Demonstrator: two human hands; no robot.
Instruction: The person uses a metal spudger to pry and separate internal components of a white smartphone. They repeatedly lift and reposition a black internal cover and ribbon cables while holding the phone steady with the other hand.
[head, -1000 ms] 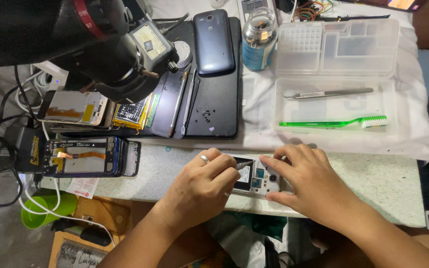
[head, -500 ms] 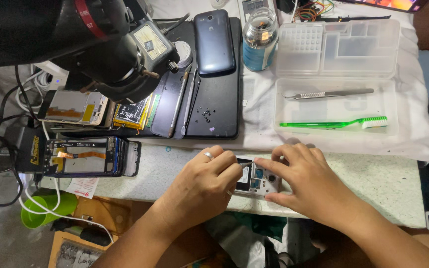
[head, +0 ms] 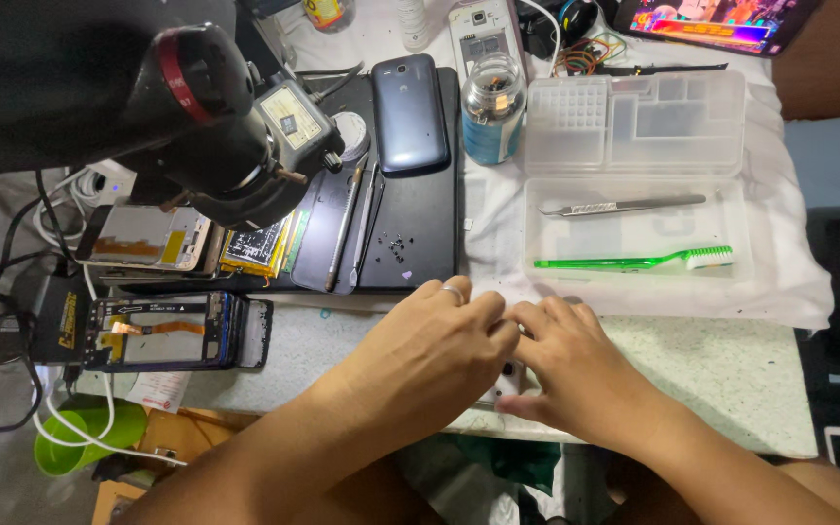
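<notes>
Far left we see a green cup (head: 80,442) below the bench (head: 731,374) edge, white cables trailing over it. Above it, an opened phone frame (head: 162,331) with an orange flex lies flat on the bench; a second stripped phone (head: 143,238) sits behind it, partly under the black microscope head (head: 216,146). Next right, a dark work mat (head: 420,243) carries two slim tools (head: 347,228), a scatter of tiny screws (head: 396,248) and a blue-grey phone (head: 408,112) lying back up.

Our left hand (head: 430,355), ring on one finger, is curled narrow over the small phone part (head: 507,381) at the near bench edge, fingertips pressing on it. Only a pale sliver of that part shows between the two hands; the rest is hidden. Our right hand (head: 576,374) lies touching the left, fingers bent down on the same part. We cannot tell whether either hand really grips it or just pins it down.

Behind the hands: a small jar with a blue base (head: 493,122), then a clear plastic organiser box (head: 634,175) on a white cloth (head: 789,282), its lid open. In the near half lie metal tweezers (head: 624,206) and a green toothbrush (head: 634,261), apart from each other
</notes>
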